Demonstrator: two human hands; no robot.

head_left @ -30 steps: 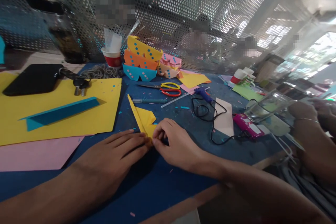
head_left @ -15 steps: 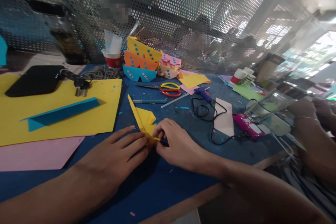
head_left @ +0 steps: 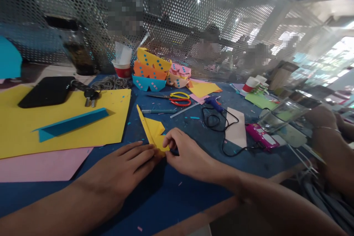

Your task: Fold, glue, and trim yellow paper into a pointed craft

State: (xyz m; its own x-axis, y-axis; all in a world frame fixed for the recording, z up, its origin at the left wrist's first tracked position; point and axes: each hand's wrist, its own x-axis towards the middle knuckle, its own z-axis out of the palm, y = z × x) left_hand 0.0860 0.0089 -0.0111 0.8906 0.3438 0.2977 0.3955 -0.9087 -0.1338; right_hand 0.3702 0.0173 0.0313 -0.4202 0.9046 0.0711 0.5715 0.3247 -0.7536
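A folded piece of yellow paper [head_left: 155,129] lies on the blue tabletop between my hands, a narrow folded strip rising along its left side. My left hand [head_left: 135,162] rests flat, its outstretched fingertips against the paper's near end; the thumb is hidden. Curled fingers of my right hand [head_left: 185,151] pinch the paper's near right corner. Just beyond the paper lie a teal pen-like stick [head_left: 159,111] and scissors [head_left: 177,99] with red and yellow handles.
On the left, a blue folded strip [head_left: 73,123], keys [head_left: 90,96] and a black phone [head_left: 47,91] lie on yellow sheets. Decorated paper masks [head_left: 151,69] stand behind. Rightward are a corded glue gun [head_left: 214,103], a pink device [head_left: 261,136], a clear container [head_left: 282,116] and another person's arm [head_left: 326,136].
The view has shifted slightly, so the table's contents sit a little lower. My right fingers have shifted a little at the paper's corner, and the dark gap beneath them no longer shows. My left hand stays on the paper.
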